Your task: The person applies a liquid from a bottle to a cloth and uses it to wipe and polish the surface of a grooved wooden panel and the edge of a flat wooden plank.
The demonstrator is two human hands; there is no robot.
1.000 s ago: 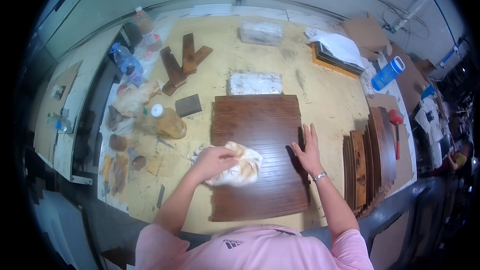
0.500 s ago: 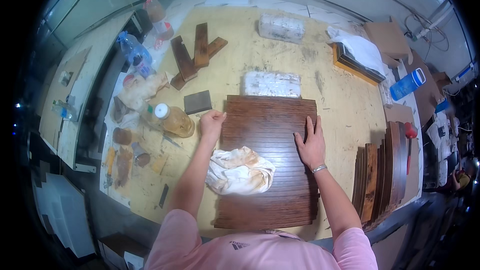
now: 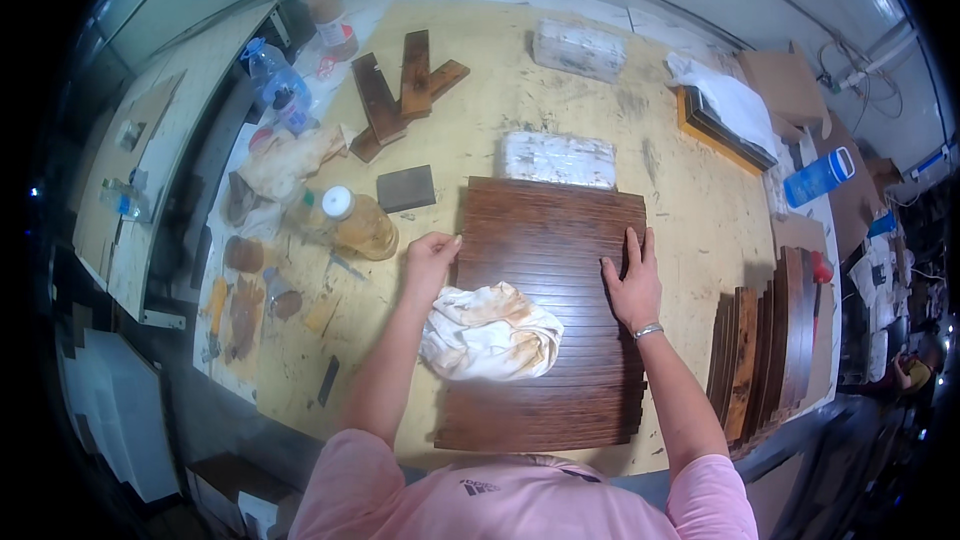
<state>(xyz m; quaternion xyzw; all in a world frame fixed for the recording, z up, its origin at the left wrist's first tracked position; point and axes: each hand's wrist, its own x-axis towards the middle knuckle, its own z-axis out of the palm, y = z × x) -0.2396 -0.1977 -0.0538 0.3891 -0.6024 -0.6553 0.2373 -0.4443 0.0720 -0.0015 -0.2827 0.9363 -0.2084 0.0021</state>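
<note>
Dark brown wooden strips (image 3: 550,240) lie side by side in a flat row in front of me, their ends slightly uneven. At the row's left edge, my left hand (image 3: 433,258) is closed, its thumb and fingers pinched against a strip's end. My right hand (image 3: 634,285) is open, with fingers stretched along the right ends of the strips. A crumpled white rag (image 3: 492,332) with brown stains rests on the left part of the row, beside my left forearm.
A wrapped white block (image 3: 558,158) sits against the row's far edge; another wrapped block (image 3: 578,48) lies farther back. A white-capped jar (image 3: 362,225) and a grey-brown block (image 3: 405,188) stand left. Loose wooden pieces (image 3: 380,100) lie beyond. More strips (image 3: 755,350) stand right.
My left hand has slid a little toward me along the row's left edge. The right hand keeps its place on the strips. The whole view has shifted slightly.
</note>
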